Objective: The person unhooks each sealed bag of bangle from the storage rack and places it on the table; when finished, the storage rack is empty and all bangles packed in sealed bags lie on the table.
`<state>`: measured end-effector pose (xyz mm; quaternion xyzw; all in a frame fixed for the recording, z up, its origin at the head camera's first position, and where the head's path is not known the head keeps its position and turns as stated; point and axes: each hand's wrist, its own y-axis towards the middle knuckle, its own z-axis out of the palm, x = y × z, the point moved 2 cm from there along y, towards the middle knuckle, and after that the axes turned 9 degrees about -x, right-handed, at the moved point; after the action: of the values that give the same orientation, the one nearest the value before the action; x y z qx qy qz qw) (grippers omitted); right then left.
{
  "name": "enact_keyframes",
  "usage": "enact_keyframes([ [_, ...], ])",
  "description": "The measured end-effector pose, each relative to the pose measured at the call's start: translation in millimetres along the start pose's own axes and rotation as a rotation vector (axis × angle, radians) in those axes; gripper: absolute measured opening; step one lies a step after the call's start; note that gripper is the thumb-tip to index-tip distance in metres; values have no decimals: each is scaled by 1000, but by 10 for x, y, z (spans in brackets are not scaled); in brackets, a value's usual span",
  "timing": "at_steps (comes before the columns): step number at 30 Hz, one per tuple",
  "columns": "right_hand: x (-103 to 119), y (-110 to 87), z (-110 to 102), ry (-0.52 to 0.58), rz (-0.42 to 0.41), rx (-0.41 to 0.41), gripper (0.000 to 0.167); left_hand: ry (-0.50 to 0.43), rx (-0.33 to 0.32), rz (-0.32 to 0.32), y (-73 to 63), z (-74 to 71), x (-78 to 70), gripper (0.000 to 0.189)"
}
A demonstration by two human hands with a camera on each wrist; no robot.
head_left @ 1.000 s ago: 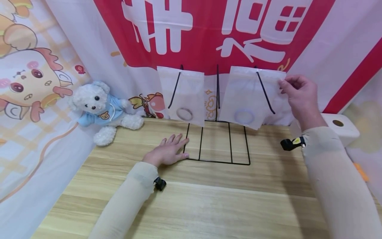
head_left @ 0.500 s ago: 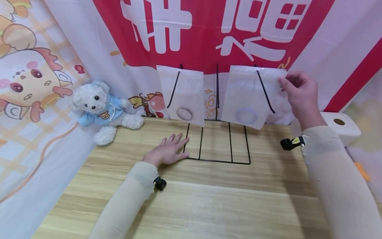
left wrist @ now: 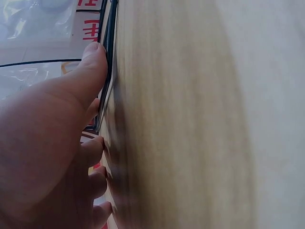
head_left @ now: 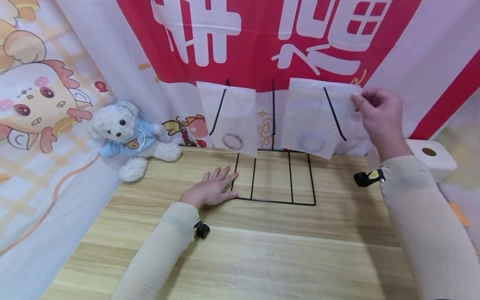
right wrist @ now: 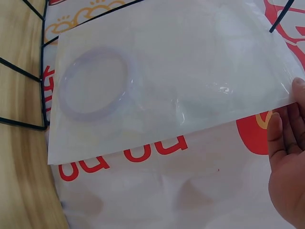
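My right hand [head_left: 380,116] pinches the upper right corner of a translucent plastic bag [head_left: 300,112] between thumb and fingers. A pale lilac bangle [right wrist: 95,83] lies inside that bag near its bottom. The bag hangs at the right hook [head_left: 335,113] of a black wire display rack [head_left: 275,202]. On the left hook hangs a second bag [head_left: 240,112] with a greyish bangle [head_left: 232,141] in it. My left hand [head_left: 210,189] lies with spread fingers at the left edge of the rack's base, thumb and index finger touching the wire.
A white plush dog [head_left: 131,141] in a blue hoodie sits at the back left of the wooden table [head_left: 262,254]. At the right, behind my right forearm, is a white box [head_left: 431,160] with a round hole. A printed cloth [head_left: 258,62] hangs close behind the rack.
The right bag has risen slightly at its top and bottom, with my right hand still pinching its corner. My left hand stays in place on the rack's base.
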<state>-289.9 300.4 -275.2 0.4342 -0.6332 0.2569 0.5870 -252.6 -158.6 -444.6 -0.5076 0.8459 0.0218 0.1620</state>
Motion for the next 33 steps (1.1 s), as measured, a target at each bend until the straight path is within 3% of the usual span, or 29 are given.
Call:
enact_keyframes([
  [11, 53, -54, -78, 93, -66, -33, 53, -6, 7, -4, 4, -11, -3, 77],
  [21, 69, -118, -145, 124, -95, -46, 55, -17, 5, -6, 4, -10, 3, 78],
  [33, 92, -225, -203, 73, -132, -49, 51, -20, 7, -7, -1, -5, -1, 78],
])
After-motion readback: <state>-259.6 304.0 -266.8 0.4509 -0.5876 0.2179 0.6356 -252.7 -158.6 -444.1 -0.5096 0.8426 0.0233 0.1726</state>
